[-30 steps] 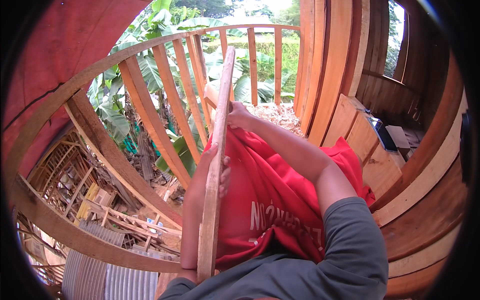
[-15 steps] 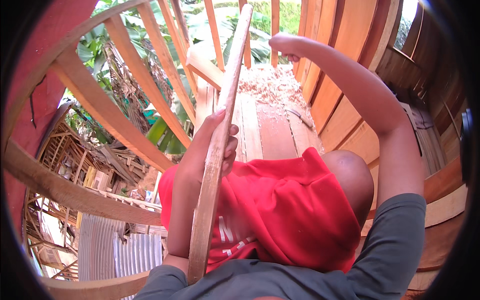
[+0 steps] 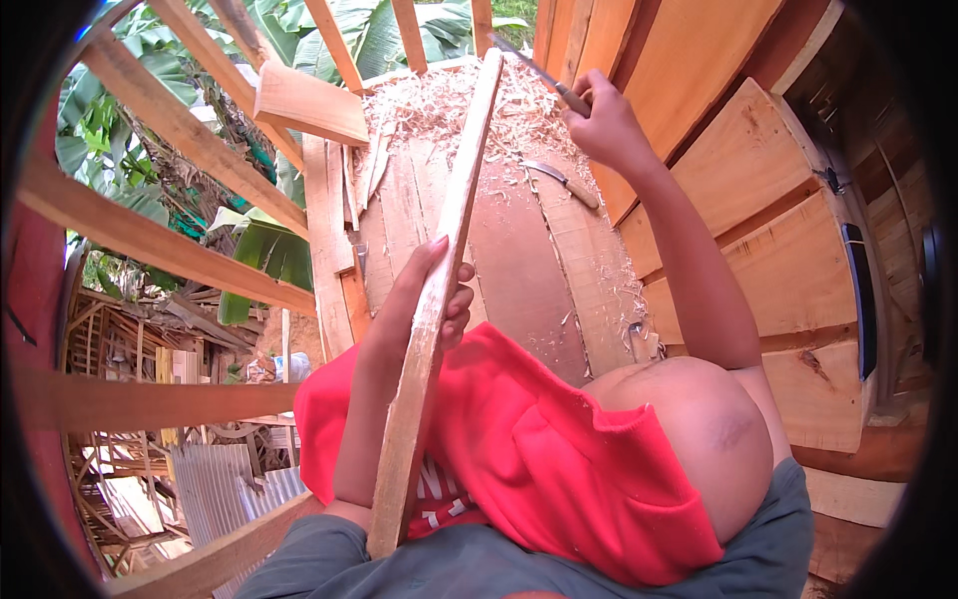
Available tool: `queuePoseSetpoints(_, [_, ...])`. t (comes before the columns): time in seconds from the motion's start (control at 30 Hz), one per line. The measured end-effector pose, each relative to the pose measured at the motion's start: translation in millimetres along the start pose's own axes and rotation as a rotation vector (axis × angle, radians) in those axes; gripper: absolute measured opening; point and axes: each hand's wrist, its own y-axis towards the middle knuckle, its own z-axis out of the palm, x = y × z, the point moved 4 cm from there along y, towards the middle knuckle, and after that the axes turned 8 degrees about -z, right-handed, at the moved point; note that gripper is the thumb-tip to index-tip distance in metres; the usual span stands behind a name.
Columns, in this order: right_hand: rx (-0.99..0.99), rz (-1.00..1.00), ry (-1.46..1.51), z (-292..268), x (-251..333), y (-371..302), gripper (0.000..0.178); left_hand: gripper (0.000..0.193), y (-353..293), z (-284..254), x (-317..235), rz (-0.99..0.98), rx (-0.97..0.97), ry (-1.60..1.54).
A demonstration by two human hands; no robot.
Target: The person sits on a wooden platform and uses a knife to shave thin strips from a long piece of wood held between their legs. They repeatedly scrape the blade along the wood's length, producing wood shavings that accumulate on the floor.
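My left hand (image 3: 407, 292) is wrapped round a long, narrow wooden stick (image 3: 467, 180). The stick slants up and away from my chest, its far part paler and its near end resting against my body. Off to the right, my right hand (image 3: 609, 125) is closed on the handle of a knife (image 3: 539, 75). Its dark narrow blade points forward and left, just right of the stick's far tip and apart from it. A second knife (image 3: 567, 183), with a curved blade and wooden handle, lies on the plank floor (image 3: 519, 270) below my right hand.
Wood shavings (image 3: 424, 105) cover the far floor. A wooden block (image 3: 311, 102) stands out by the slatted railing (image 3: 190, 150) on the left. A plank wall (image 3: 689, 110) rises on the right. Red cloth (image 3: 539, 439) covers my lap, beside my bare knee (image 3: 699, 409).
My view has tilted and shifted, showing more floor. The right arm has come lower and nearer, and the knife in that hand now shows clearly. My left hand keeps its grip on the stick.
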Motion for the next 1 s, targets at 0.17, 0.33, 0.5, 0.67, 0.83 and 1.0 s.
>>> queuePoseSetpoints(0.17, [0.260,-0.134,0.279,66.7,-20.8,-51.3,0.019,0.046,52.8,-22.4,15.4,-0.094,-0.019,0.043])
queuePoseSetpoints(0.33, [0.439,-0.149,0.332,85.6,-19.7,-81.2,0.022,0.039,74.7,-40.6,30.0,-0.217,0.033,0.062])
queuePoseSetpoints(0.5, [0.449,0.134,0.369,63.1,-9.4,-67.3,0.036,0.036,83.3,-46.2,16.6,-0.191,0.033,0.036])
queuePoseSetpoints(0.67, [0.490,0.080,0.303,76.9,-5.7,-56.2,0.041,0.036,77.2,-49.7,15.7,-0.178,-0.017,0.051])
queuePoseSetpoints(0.83, [0.582,-0.138,0.197,131.6,-7.7,-72.4,0.036,0.038,71.0,-61.2,18.7,-0.189,-0.008,0.021])
queuePoseSetpoints(1.0, [0.551,-0.076,0.047,162.1,-6.0,-76.7,0.044,0.045,92.1,-90.3,51.2,-0.338,0.356,-0.477])
